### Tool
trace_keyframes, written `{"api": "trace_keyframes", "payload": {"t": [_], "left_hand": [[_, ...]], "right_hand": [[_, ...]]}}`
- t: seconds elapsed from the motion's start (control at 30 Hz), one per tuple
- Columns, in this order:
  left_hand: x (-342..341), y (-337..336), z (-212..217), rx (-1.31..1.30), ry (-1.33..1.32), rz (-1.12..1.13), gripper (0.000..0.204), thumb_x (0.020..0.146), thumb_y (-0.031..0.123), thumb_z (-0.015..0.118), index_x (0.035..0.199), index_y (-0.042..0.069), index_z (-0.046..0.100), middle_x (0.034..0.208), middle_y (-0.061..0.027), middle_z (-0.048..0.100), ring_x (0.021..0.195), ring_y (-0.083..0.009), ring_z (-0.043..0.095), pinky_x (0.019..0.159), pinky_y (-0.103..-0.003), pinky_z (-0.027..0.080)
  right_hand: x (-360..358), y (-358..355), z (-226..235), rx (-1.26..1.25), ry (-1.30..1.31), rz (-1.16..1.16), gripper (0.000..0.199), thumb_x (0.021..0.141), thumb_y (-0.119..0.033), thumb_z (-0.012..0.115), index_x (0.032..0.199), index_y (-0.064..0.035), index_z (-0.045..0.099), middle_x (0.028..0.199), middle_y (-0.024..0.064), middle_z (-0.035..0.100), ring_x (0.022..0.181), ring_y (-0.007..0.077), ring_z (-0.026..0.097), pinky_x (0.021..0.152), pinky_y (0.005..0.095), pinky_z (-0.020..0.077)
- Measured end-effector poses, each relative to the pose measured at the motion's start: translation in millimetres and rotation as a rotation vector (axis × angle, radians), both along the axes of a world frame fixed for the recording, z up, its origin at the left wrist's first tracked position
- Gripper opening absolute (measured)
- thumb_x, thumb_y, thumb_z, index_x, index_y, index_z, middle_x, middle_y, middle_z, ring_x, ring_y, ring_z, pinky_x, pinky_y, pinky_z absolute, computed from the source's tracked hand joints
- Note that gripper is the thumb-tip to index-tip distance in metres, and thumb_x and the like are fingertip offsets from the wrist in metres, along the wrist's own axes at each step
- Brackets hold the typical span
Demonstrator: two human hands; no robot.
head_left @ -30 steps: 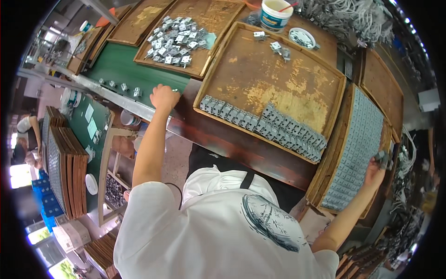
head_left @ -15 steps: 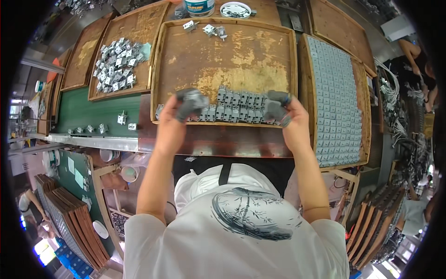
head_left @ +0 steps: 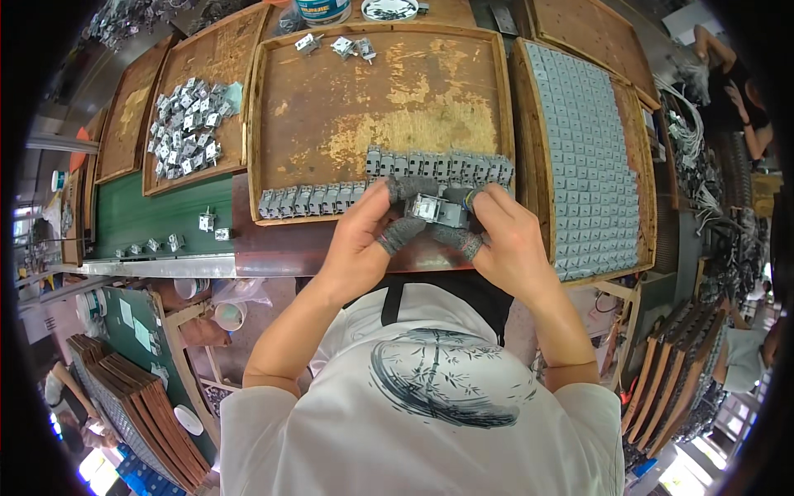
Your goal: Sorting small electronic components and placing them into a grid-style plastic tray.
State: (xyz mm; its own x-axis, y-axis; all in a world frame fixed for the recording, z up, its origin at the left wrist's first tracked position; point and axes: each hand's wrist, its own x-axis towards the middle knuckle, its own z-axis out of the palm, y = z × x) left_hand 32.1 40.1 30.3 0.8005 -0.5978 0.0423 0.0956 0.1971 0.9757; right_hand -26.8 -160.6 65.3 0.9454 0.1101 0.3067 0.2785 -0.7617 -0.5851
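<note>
Your left hand (head_left: 366,225) and right hand (head_left: 503,230), in fabric finger covers (head_left: 403,236), pinch a boxy silver-and-grey piece (head_left: 440,212). The wooden tray (head_left: 372,91) is scuffed.

A green-topped table (head_left: 116,324) stands on a pale floor (head_left: 260,324).

My finger sleeves (head_left: 402,236) look like matt, rough cloth; my shirt (head_left: 322,430) is smoother cloth. The part (head_left: 428,208) I hold has shiny metal. At upper centre, the tray (head_left: 310,95) is wood, scuffed in patches; below it, the tabletop (head_left: 281,253) looks glossy.
</note>
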Motion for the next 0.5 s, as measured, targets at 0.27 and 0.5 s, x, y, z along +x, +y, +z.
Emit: {"api": "trace_keyframes", "payload": {"t": [0.27, 0.5], "left_hand": [[-15.2, -24.7, -14.1, 0.259, -0.078, 0.163, 0.048, 0.084, -0.007, 0.059, 0.13, 0.004, 0.054, 0.109, -0.0114, 0.048, 0.096, -0.0221, 0.053, 0.081, -0.028, 0.046], [6.4, -24.4, -23.5, 0.167, -0.127, 0.005, 0.061, 0.079, -0.008, 0.06, 0.138, 0.005, 0.047, 0.113, -0.0115, 0.044, 0.093, -0.0224, 0.051, 0.079, -0.03, 0.046]], "right_hand": [[10.0, 3.2, -42.8, -0.147, -0.167, -0.046, 0.026, 0.066, 0.003, 0.069, 0.09, 0.0011, 0.058, 0.088, 0.0157, 0.055, 0.075, 0.0354, 0.059, 0.064, 0.0422, 0.0497], [3.4, -4.7, -39.7, 0.009, 0.008, -0.078, 0.025, 0.072, 0.0, 0.071, 0.095, 0.0024, 0.06, 0.092, 0.0169, 0.057, 0.08, 0.0378, 0.06, 0.066, 0.0439, 0.0505]]}}
